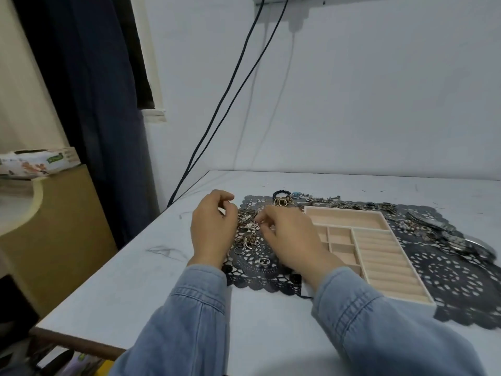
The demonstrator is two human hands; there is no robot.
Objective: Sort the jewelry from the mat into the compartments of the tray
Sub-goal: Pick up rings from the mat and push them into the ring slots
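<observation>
The tray [347, 221] is set on the mat [447, 280], only pale lining shown in its compartments. Left of the tray, the jewelry pile [248, 234] is met by the left hand [214, 226] and right hand [288, 236], fingers curled. Whether either grip is clamped on a piece cannot be told.

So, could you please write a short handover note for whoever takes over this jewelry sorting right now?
Left hand: fingers curled at the left edge of the tangled jewelry pile; whether it holds a piece is unclear.
Right hand: fingers in the same pile, grip unclear; it hides part of the tray.
The tray lies on the black lace mat. A far row and a right heap of jewelry also wait on the mat; one ring lies apart, nearer.
Done: no jewelry shows in the visible compartments.
Left: practically all the sorting.
</observation>
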